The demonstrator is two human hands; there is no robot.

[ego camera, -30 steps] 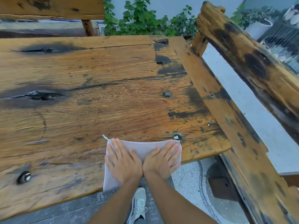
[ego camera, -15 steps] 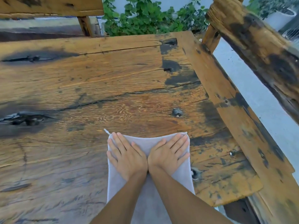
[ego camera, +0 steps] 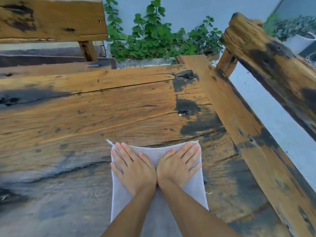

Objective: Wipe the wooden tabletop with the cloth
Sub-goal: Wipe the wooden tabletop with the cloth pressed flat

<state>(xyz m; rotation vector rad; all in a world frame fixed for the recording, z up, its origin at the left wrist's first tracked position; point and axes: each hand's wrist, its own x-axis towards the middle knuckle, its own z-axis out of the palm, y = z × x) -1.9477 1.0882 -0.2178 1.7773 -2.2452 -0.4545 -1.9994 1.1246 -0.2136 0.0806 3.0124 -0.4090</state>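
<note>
Cloth [ego camera: 158, 200], pale grey and spread flat, lies on the wooden tabletop [ego camera: 102, 113] in the lower centre of the frame, its far edge stretched across the boards and its near end running down out of view between the forearms; both hands sit on its far half, side by side with wrists nearly touching. Left hand [ego camera: 132, 170] is released and flat, fingers straight and fanned toward the upper left, palm pressing the cloth down; right hand [ego camera: 179, 165] mirrors it, fingers straight and fanned toward the upper right, reaching the cloth's far right corner; neither hand grasps or bunches the fabric. Judging progress: the boards in the lower left and beside the cloth look greyer and duller than the warm orange wood beyond, which may be dampness from wiping or only shadow and blur, I cannot tell which; the whole stretch of tabletop above the cloth, up to the far edge, appears yet to be covered on this line, so much seems left. Wooden bench backs [ego camera: 273, 65] stand at right and upper left; green plants [ego camera: 153, 40] grow beyond the table.
</note>
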